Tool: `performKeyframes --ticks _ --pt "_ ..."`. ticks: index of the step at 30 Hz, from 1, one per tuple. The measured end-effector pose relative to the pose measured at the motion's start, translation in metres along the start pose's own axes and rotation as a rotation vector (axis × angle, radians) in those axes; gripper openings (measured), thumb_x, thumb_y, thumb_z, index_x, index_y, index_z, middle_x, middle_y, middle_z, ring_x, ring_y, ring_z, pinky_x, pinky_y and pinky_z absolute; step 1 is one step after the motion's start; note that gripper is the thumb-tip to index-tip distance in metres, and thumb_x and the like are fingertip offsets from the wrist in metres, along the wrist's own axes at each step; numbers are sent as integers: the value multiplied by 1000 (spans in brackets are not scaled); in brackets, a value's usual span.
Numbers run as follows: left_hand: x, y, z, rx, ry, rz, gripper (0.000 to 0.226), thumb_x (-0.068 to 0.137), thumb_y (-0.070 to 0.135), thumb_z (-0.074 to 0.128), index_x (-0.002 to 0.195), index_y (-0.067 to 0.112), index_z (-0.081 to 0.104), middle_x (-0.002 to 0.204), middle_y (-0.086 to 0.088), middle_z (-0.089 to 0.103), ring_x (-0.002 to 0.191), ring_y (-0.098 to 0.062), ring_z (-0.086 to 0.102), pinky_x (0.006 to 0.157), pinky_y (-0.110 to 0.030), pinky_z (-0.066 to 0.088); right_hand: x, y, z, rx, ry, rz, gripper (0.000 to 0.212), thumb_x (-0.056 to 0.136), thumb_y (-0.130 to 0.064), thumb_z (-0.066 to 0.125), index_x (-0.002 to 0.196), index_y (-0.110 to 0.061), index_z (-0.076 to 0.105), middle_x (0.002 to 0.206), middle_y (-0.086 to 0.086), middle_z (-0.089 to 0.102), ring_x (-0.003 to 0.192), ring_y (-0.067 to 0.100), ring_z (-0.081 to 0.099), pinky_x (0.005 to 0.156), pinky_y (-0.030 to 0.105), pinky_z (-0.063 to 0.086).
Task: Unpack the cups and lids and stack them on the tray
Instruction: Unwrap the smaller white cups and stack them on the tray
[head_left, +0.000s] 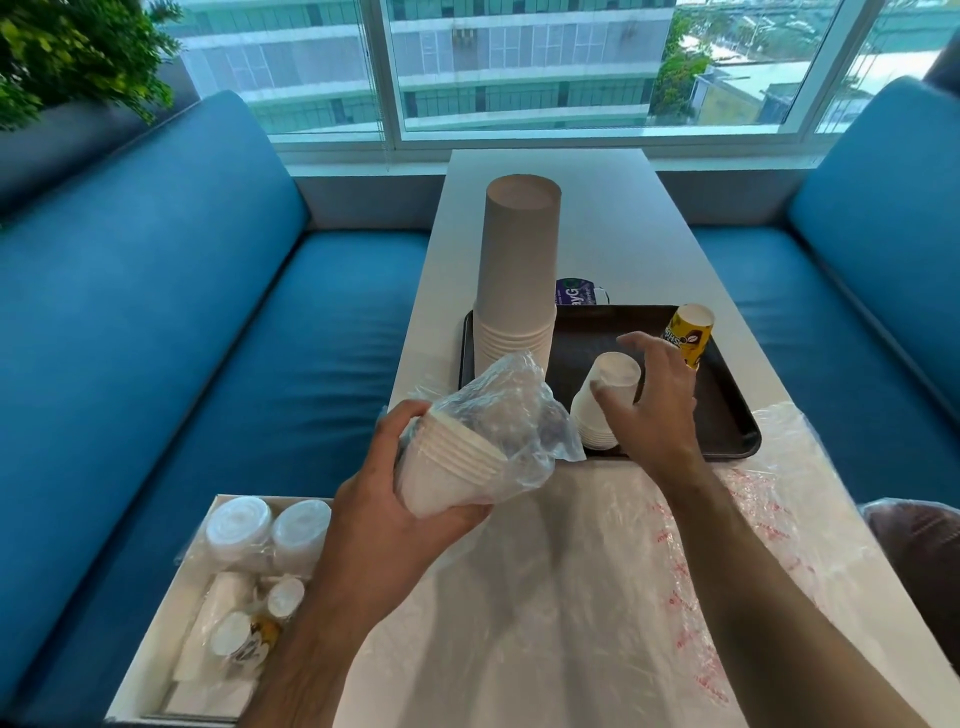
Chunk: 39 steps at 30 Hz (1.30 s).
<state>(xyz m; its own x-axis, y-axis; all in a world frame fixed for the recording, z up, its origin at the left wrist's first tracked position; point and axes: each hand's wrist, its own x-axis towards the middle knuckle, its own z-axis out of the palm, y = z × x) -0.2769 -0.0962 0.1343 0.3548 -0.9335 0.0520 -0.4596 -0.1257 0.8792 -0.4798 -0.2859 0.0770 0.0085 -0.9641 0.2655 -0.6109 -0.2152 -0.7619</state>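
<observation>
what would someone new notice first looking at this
The tall cup stack at the tray's far left corner stands out first, upside down and towering over everything. Next come the hands in front: the left hand grips a bagged cup bundle over the table edge, while the right hand reaches around a short white stack on the tray.

I'm looking at a café or office break area high up in a city building. Two blue padded benches (218, 322) face each other across a narrow white tabletop (623, 239). A wide window (519, 67) shows neighbouring towers, and a leafy plant (67, 57) sits behind the left bench.
</observation>
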Motion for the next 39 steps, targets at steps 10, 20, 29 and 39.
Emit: performKeyframes --ticks 10,20,29,39 --pt "-2 0 0 54 -9 -34 79 62 51 88 111 69 30 107 36 50 95 1 58 69 -11 45 -31 -84 -46 407 -675 -131 12 90 -23 70 100 -23 77 89 -12 75 86 11 71 77 23 57" --pt "-7 -3 0 100 -8 -35 84 60 52 90 122 60 34 109 27 58 93 -1 60 73 -20 53 -34 -96 -37 302 -948 -256 15 85 -22 78 101 -23 79 98 -9 76 95 16 69 91 36 57" --pt "-8 -5 0 131 -25 -53 82 64 51 89 119 63 29 106 30 55 92 1 59 71 -17 48 -41 -94 -33 329 -946 -290 13 88 -20 76 100 -16 79 97 -6 74 96 15 69 89 27 56" --pt "-9 -4 0 146 -23 -85 86 65 54 87 130 56 31 120 16 59 100 -8 60 88 -36 56 -39 -95 -37 348 -836 -255 8 91 -18 73 87 -24 76 87 -20 65 84 5 62 80 35 50"
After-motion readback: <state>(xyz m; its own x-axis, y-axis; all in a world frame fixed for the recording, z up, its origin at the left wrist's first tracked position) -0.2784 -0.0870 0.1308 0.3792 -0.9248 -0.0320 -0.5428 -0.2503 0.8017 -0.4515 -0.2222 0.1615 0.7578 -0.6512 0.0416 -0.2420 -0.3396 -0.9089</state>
